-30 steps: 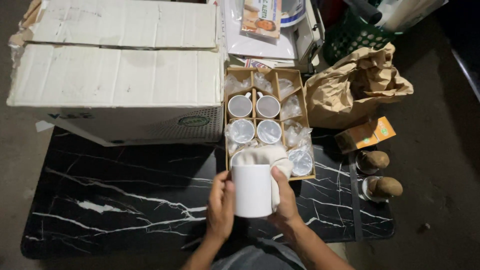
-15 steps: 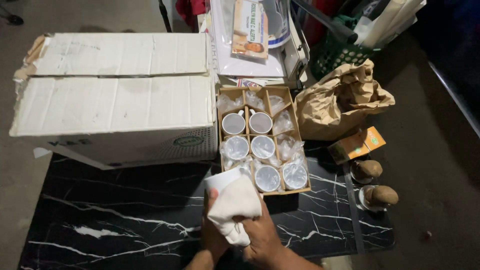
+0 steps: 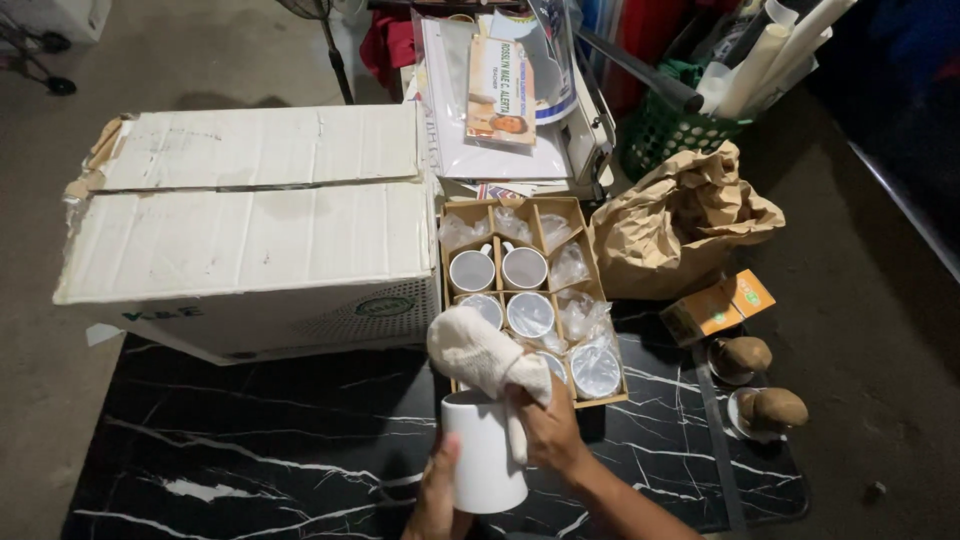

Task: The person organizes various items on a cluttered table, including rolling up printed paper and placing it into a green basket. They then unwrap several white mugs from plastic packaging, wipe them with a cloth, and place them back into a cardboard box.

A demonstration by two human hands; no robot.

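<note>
Hands at work: left hand [image 3: 437, 495] grips white mug [image 3: 484, 455]; right hand [image 3: 545, 425], seemingly clenched, presses cream cloth [image 3: 480, 350] against its rim.

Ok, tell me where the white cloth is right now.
In the head view, the white cloth sits low and centre, held in the right hand over the rim of the white mug, just in front of the divided cardboard box.

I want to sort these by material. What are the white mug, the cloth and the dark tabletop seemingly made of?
White mug: probably glazed ceramic, smooth with a soft sheen. Cloth: soft cream fabric, folds and drapes. Tabletop: black with white veins, marble or an imitation.
</note>
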